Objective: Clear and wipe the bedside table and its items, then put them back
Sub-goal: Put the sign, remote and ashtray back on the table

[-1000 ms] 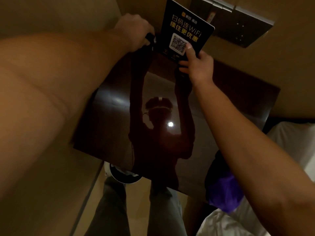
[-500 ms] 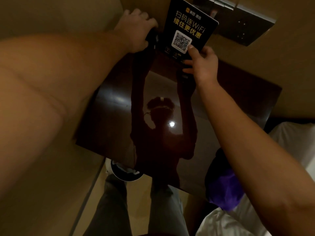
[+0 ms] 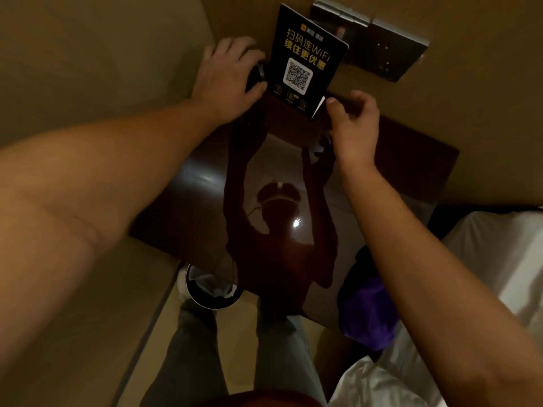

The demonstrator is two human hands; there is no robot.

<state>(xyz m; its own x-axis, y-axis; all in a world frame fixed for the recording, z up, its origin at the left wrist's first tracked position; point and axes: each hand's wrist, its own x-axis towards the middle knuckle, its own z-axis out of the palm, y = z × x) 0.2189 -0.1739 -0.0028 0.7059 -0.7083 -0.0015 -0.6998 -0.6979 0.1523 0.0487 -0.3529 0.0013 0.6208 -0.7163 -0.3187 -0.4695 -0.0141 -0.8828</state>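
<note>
On the glossy dark tabletop (image 3: 205,183) the sign (image 3: 305,60) stands just beyond the loosely curled, empty right fingers (image 3: 338,102), while left fingers (image 3: 235,54) clamp a dark object (image 3: 257,76); set it gently beside the sign.

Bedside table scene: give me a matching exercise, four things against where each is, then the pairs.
Things:
1. sign
2. left hand
3. purple cloth
4. bin

Places:
A. on the floor by the table's near left corner
B. standing at the back of the table by the wall
C. on a dark object left of the sign
D. at the table's near right corner, beside the bed

Pairs: 1-B, 2-C, 3-D, 4-A
</note>
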